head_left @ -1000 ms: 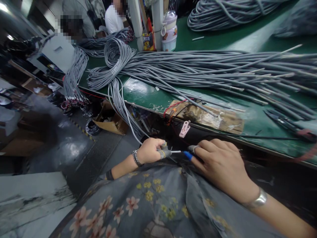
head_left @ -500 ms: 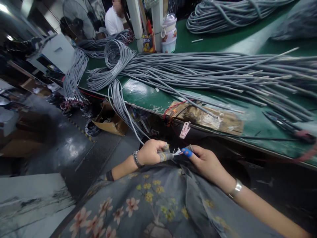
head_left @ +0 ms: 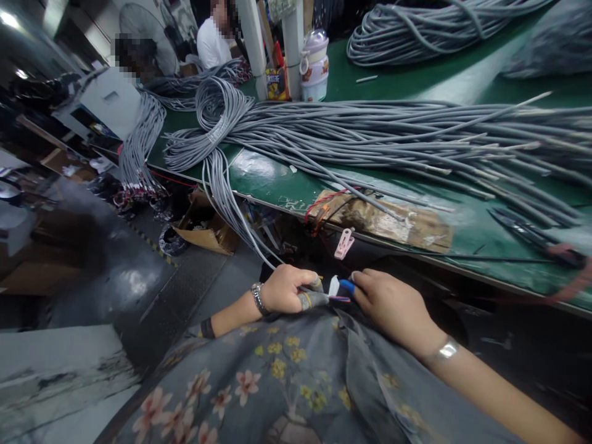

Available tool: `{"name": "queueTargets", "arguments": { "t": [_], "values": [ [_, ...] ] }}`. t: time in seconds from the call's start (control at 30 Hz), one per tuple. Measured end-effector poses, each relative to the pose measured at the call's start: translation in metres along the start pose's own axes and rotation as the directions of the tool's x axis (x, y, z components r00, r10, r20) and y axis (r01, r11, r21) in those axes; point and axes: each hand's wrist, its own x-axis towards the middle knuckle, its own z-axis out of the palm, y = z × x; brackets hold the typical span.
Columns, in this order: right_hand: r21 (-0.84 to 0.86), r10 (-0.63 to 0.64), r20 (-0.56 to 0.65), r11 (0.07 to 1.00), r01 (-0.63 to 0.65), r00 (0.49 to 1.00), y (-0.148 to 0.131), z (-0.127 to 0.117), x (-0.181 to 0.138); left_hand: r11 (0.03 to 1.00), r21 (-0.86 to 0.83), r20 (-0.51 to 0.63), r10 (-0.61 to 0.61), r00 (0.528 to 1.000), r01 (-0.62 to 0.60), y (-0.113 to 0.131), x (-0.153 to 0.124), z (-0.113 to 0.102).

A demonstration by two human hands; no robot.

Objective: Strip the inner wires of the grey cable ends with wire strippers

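1. Head view: left hand [head_left: 282, 290], thumb and forefinger in grey covers, pinched on a cable end; thin coloured wires [head_left: 341, 300] poke out past the fingertips toward the right hand.
2. Right hand [head_left: 393, 308]: thumb and finger near each other, one wearing a blue finger cover [head_left: 346, 287]. Blue tip just beside a white strip [head_left: 333, 285] standing up from the wires; can't tell if the fingers grip it.
3. Wires and strip sit between the two hands, above the floral garment [head_left: 259, 370], in front of the bench edge.
4. Hanging grey cables [head_left: 226, 191] drop over the bench edge and run down to behind the left hand.
5. Green bench [head_left: 256, 163]: long grey cable bundle [head_left: 333, 123] across it, looped at its left end; another coil [head_left: 416, 34] farther back.
6. Near edge: cardboard piece [head_left: 430, 231], pink clip [head_left: 344, 243] just below it, dark pliers [head_left: 527, 231] to the right.
7. Back: lidded bottle [head_left: 314, 68] by the posts, person in white [head_left: 213, 43] beyond.
8. Open cardboard box [head_left: 210, 231] below, left of the hanging cables.
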Motion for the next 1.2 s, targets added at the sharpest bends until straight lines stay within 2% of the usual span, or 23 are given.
{"name": "queueTargets", "arguments": {
  "t": [0.07, 0.13, 0.2, 0.3, 0.43, 0.53, 0.6, 0.7, 0.77, 0.83, 1.0, 1.1, 1.2],
  "values": [
    [-0.151, -0.028, 0.120, 0.987, 0.046, 0.992, 0.005, 0.000, -0.001, 0.991, -0.134, -0.056, -0.009, 0.998, 0.002, -0.001, 0.001, -0.002],
    [-0.139, -0.027, 0.189, 0.989, 0.054, 0.982, 0.008, -0.003, -0.001, 0.976, -0.216, -0.130, -0.051, 0.990, 0.022, -0.003, 0.002, -0.003],
    [-0.032, -0.003, 0.125, 0.999, 0.007, 0.992, 0.008, -0.008, 0.001, 0.973, -0.226, -0.165, -0.085, 0.983, 0.046, -0.004, 0.003, -0.003],
    [0.203, 0.008, 0.008, 0.979, -0.010, 1.000, 0.000, -0.015, 0.008, 0.990, -0.133, -0.127, -0.064, 0.990, 0.047, -0.005, 0.003, 0.000],
    [0.352, -0.020, -0.009, 0.936, 0.022, 1.000, -0.017, -0.017, 0.016, 0.997, 0.068, -0.040, -0.021, 0.999, 0.024, -0.006, 0.003, 0.005],
    [0.441, -0.008, -0.010, 0.897, 0.012, 1.000, -0.022, -0.014, 0.018, 0.995, 0.096, -0.022, 0.012, 1.000, -0.009, -0.007, 0.004, 0.006],
    [0.557, 0.022, 0.013, 0.830, -0.025, 1.000, -0.020, -0.011, 0.018, 1.000, 0.013, -0.021, 0.019, 1.000, -0.018, -0.010, 0.005, 0.006],
    [0.745, 0.050, 0.120, 0.656, -0.123, 0.992, -0.015, -0.007, 0.017, 0.980, -0.198, -0.053, -0.004, 0.999, -0.007, -0.013, 0.008, 0.007],
    [0.813, 0.051, 0.178, 0.556, -0.176, 0.983, -0.013, -0.005, 0.016, 0.943, -0.332, -0.081, -0.043, 0.996, 0.013, -0.014, 0.010, 0.010],
    [0.832, 0.052, 0.199, 0.518, -0.197, 0.979, -0.013, -0.004, 0.015, 0.903, -0.428, -0.101, -0.093, 0.991, 0.041, -0.014, 0.012, 0.014],
    [0.808, 0.084, 0.137, 0.568, -0.160, 0.987, -0.016, -0.003, 0.015, 0.868, -0.486, -0.192, -0.217, 0.957, 0.099, -0.010, 0.014, 0.025],
    [0.773, 0.051, 0.084, 0.626, -0.098, 0.995, -0.018, -0.002, 0.014, 0.892, -0.425, -0.216, -0.267, 0.939, 0.155, -0.007, 0.014, 0.029],
    [0.704, -0.038, 0.002, 0.709, 0.026, 0.999, -0.018, 0.000, 0.012, 0.937, -0.294, -0.238, -0.260, 0.936, 0.186, -0.004, 0.017, 0.031]
  ]
}}
